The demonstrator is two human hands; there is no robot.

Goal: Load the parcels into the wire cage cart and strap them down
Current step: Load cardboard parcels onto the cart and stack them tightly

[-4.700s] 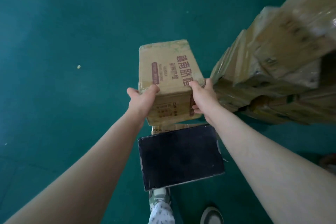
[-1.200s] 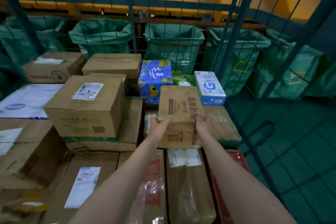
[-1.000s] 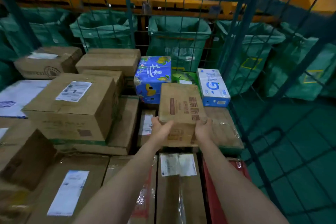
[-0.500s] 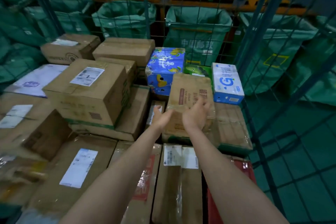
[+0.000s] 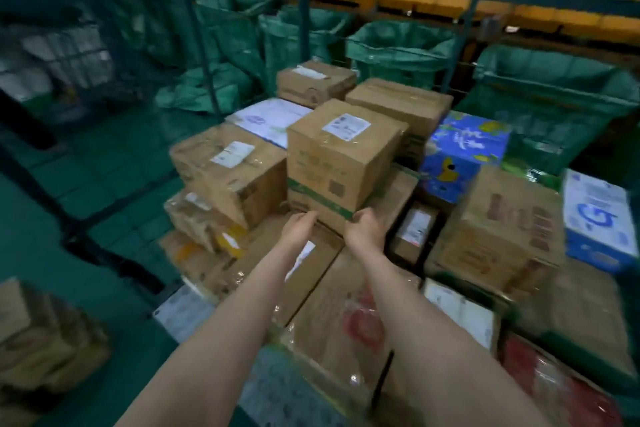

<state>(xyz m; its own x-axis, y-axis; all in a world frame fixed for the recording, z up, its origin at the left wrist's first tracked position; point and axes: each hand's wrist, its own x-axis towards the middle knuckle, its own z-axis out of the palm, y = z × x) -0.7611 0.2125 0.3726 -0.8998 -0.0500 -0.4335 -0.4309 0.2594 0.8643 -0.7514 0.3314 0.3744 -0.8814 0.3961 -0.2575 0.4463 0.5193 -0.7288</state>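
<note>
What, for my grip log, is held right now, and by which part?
Nothing plainly. The left hand and right hand sit at the lower edge of the green-banded box; blur hides whether they grip it.

The tall labelled carton (image 5: 341,163) is blocking you ahead — room is lying open over the low near cartons (image 5: 329,305).

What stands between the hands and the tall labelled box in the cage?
Nothing visible: the left hand and right hand sit right before the lower edge of the tall labelled box, no parcel between; contact is unclear.
</note>
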